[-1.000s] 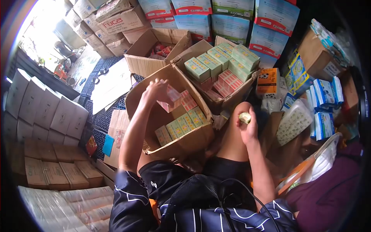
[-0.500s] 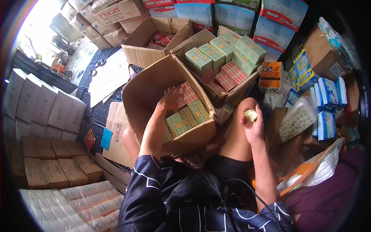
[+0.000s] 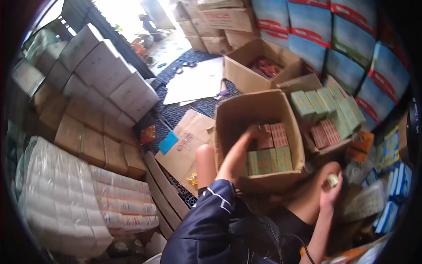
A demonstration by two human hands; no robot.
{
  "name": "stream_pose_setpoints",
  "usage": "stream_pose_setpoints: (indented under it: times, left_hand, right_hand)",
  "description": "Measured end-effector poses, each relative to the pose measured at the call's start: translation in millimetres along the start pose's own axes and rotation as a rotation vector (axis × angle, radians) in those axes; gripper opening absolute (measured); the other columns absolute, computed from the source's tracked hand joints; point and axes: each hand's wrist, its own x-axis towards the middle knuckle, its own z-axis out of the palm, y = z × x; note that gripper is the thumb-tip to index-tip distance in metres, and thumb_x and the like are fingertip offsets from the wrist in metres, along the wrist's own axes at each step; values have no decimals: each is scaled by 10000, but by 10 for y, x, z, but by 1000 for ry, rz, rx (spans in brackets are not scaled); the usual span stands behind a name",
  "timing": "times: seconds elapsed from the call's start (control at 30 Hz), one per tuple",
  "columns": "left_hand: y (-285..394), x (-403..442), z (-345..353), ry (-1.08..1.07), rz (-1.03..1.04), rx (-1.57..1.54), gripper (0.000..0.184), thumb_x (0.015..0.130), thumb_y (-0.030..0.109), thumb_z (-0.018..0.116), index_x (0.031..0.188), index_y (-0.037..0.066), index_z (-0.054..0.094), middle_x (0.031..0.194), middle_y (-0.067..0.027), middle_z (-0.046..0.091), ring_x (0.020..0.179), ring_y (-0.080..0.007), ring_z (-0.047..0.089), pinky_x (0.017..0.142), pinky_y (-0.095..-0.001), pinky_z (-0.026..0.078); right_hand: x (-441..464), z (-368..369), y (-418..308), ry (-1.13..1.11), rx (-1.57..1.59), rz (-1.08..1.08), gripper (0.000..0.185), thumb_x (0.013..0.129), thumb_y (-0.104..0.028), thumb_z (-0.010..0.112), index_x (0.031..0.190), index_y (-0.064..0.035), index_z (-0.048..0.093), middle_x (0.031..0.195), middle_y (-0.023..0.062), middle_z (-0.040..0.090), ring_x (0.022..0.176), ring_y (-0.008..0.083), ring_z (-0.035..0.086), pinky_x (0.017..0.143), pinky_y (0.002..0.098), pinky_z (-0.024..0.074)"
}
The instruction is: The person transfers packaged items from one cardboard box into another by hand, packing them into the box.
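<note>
My left hand [image 3: 251,137] reaches into an open cardboard box [image 3: 228,119] between my knees. It is beside the red-and-white striped small boxes [image 3: 278,134]; its fingers are blurred, so any grip is unclear. Green patterned small boxes [image 3: 269,161] stand in a row at the near end of the same carton. Above my right thigh, my right hand [image 3: 330,193] is closed around a pale green piece of fruit [image 3: 332,179] with whitish flesh showing.
Another open carton [image 3: 307,140] on the right holds green and red small boxes. Behind stands a carton [image 3: 246,66] with red packets. White cartons [image 3: 101,70], brown cartons [image 3: 83,136] and plastic-wrapped rolls [image 3: 61,198] fill the left. Blue-and-red boxes [image 3: 349,35] are stacked at the back right.
The view has swung left, so the cartons and both hands appear farther right. My left hand stays inside the carton by the red boxes. My right hand still holds the fruit.
</note>
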Motion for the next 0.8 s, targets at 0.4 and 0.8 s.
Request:
stream_pose_setpoints:
  times: [0.4, 0.8]
  left_hand:
    - [122, -210, 121, -325, -116, -460, 906, 776, 120, 757, 1368, -13, 84, 923, -245, 648, 631, -302, 670, 537, -408, 580]
    - [2052, -944, -1132, -286, 235, 781, 265, 825, 350, 619, 937, 126, 705, 964, -152, 679, 921, -333, 647, 771, -432, 528]
  right_hand:
    - [15, -20, 27, -17, -7, 4, 425, 950, -487, 469, 900, -87, 603, 682, 12, 561, 579, 122, 521, 539, 248, 422]
    - [-25, -12, -58, -111, 63, 23, 408, 938, -455, 489, 855, -78, 624, 690, 51, 620, 590, 161, 593, 542, 277, 472]
